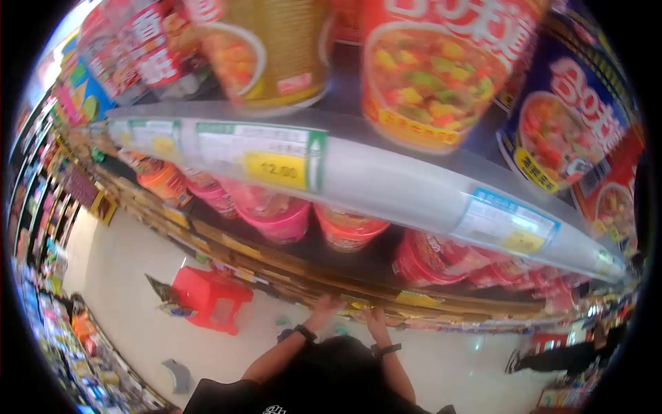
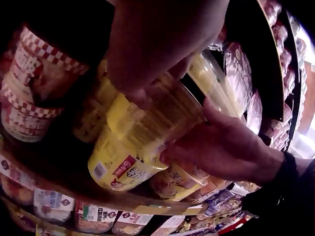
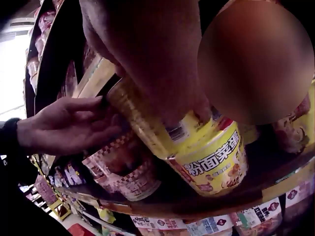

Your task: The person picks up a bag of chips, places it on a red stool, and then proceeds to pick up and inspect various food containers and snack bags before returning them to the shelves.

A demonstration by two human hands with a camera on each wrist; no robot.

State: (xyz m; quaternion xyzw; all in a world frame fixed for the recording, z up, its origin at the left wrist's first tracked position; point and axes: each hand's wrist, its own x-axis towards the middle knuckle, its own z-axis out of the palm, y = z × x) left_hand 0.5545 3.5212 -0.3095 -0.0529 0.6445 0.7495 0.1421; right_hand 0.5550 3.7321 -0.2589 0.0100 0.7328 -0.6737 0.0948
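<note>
Low at the shelf front in the head view are my left hand (image 1: 325, 310) and right hand (image 1: 376, 324), each with a black band at the wrist. The wrist views show both at a yellow instant noodle cup (image 3: 140, 118), tilted over another yellow cup (image 3: 216, 169) that stands on the shelf. From above, the left hand (image 2: 152, 59) curls its fingers onto the tilted cup, while the right hand (image 2: 221, 150) holds its side between thumb and fingers. In the right wrist view, right fingers (image 3: 197, 113) grip the cup near its printed label; the left hand (image 3: 74, 125) is at its far end.
Red-checked noodle cups (image 2: 32, 113) stand beside the yellow ones. Overhead, a shelf edge (image 1: 386, 172) with price tags juts out, carrying more noodle cups (image 1: 441, 76). A red stool (image 1: 210, 297) stands in the aisle to the left. Another person's dark-clothed leg (image 1: 558, 359) is at the right.
</note>
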